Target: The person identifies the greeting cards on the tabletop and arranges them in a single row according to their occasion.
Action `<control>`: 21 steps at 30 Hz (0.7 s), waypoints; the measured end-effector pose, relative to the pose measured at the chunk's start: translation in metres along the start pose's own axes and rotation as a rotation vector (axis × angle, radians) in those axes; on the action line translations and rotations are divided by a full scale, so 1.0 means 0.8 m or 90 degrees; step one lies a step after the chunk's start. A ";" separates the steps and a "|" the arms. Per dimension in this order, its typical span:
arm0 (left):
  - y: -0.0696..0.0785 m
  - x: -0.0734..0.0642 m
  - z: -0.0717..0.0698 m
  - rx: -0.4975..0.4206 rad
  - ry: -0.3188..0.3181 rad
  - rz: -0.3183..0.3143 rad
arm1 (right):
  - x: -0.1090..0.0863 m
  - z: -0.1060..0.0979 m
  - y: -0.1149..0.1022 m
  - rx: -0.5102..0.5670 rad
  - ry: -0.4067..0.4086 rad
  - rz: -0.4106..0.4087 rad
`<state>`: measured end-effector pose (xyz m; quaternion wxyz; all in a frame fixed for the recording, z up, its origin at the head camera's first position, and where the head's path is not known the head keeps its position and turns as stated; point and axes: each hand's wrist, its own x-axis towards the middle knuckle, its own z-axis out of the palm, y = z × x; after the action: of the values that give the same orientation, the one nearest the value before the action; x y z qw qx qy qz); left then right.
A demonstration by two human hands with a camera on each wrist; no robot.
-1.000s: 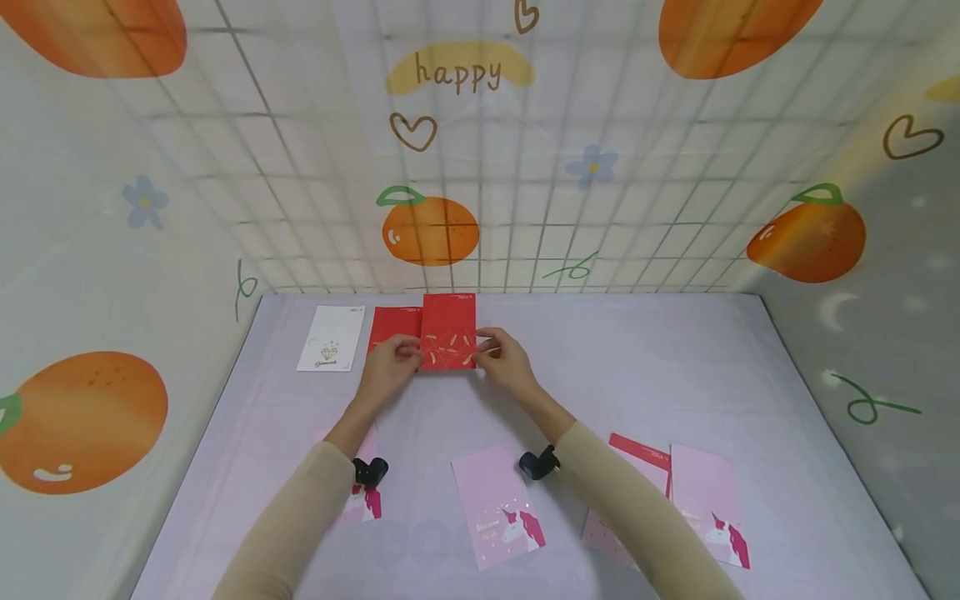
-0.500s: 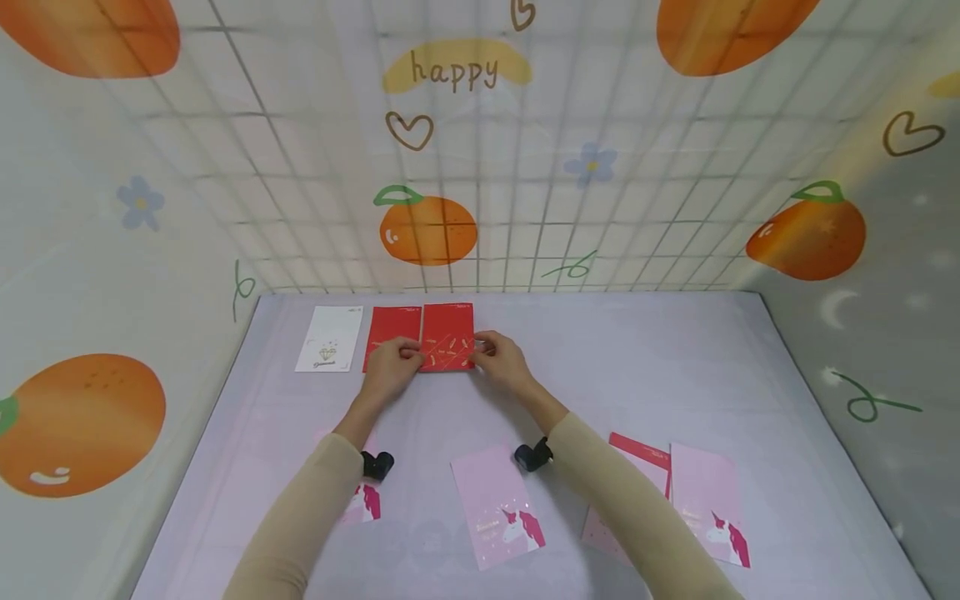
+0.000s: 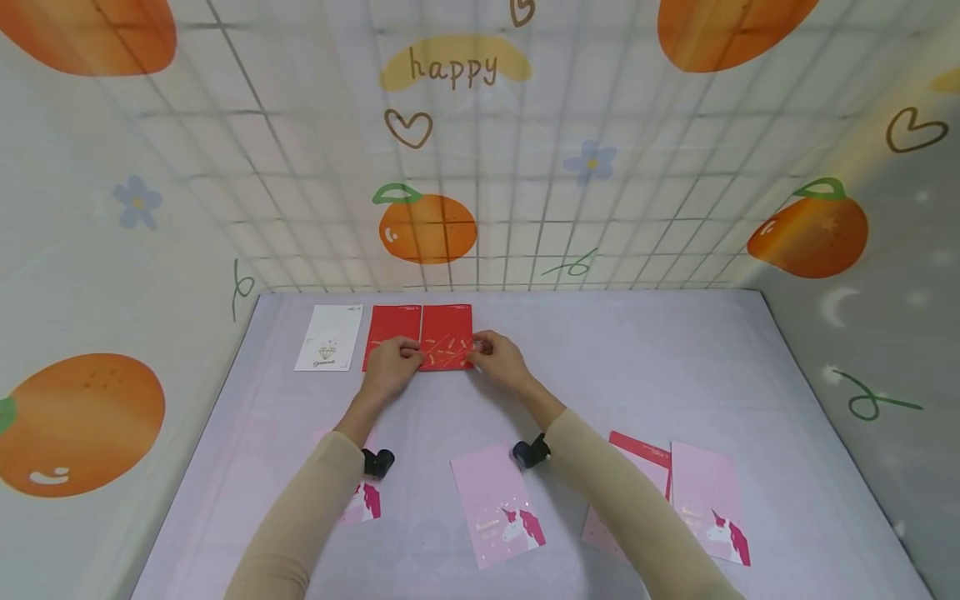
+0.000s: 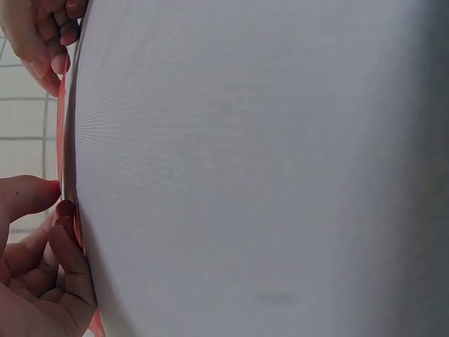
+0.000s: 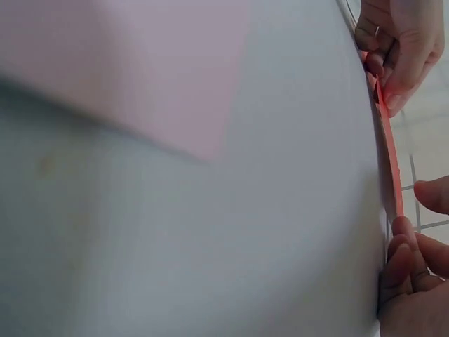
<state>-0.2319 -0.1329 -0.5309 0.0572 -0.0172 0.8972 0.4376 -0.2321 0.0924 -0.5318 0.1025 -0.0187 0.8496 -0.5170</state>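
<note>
Gripping a gold-patterned rectangular red paper card (image 3: pixel 447 332) at eleven o'clock on the pale surface (image 3: pixel 637 358), with left hand (image 3: pixel 392 367) and right hand (image 3: pixel 501 362) nearly closed at opposite edges. Probably held so for alignment beside a similar red card (image 3: pixel 395 320) at nine o'clock.

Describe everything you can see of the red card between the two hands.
The red card is a thin rectangle that looks like stiff paper, with tiny pale print at its top right, too small to read, and pale gold shapes and fine lines over its lower half. It lies flat or nearly so by the far edge of the table, just right of another red card. The left hand holds its lower left edge, the right hand its lower right.
</note>
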 end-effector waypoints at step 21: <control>0.003 -0.002 -0.001 0.016 -0.012 0.000 | 0.002 0.002 -0.001 -0.004 -0.002 0.014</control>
<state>-0.2310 -0.1322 -0.5279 0.0658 -0.0124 0.9019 0.4266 -0.2334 0.0901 -0.5322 0.1096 -0.0104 0.8511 -0.5133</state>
